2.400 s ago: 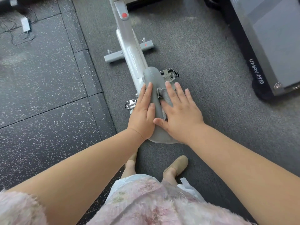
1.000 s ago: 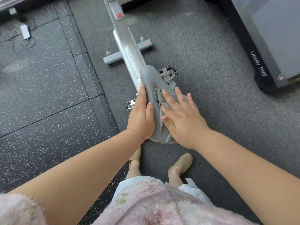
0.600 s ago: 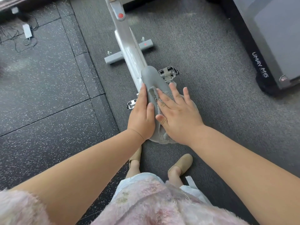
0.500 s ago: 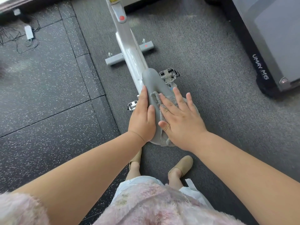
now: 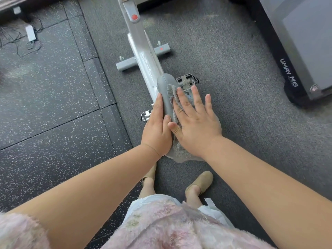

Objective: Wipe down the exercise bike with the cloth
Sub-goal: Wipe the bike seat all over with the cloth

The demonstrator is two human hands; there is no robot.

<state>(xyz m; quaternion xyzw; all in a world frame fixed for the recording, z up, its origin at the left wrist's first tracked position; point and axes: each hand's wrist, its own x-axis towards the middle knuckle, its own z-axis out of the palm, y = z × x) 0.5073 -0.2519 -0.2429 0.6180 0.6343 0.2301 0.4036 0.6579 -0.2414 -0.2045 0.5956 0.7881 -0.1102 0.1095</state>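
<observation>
At the centre of the frame, a person's right hand (image 5: 193, 123), fingers spread flat, presses a grey cloth (image 5: 173, 97) onto the saddle (image 5: 166, 92) of a white exercise bike (image 5: 143, 49). The left hand (image 5: 157, 128) rests flat along the saddle's left side, fingers straight.

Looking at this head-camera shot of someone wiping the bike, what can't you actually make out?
- Head view: the rear and right side of the saddle lie under the cloth and the right hand.
- Exercise bike: its front end is cut off by the top edge.
- Left pedal: partly behind the left hand.
- Whether the saddle is clean: too fine to tell.
</observation>
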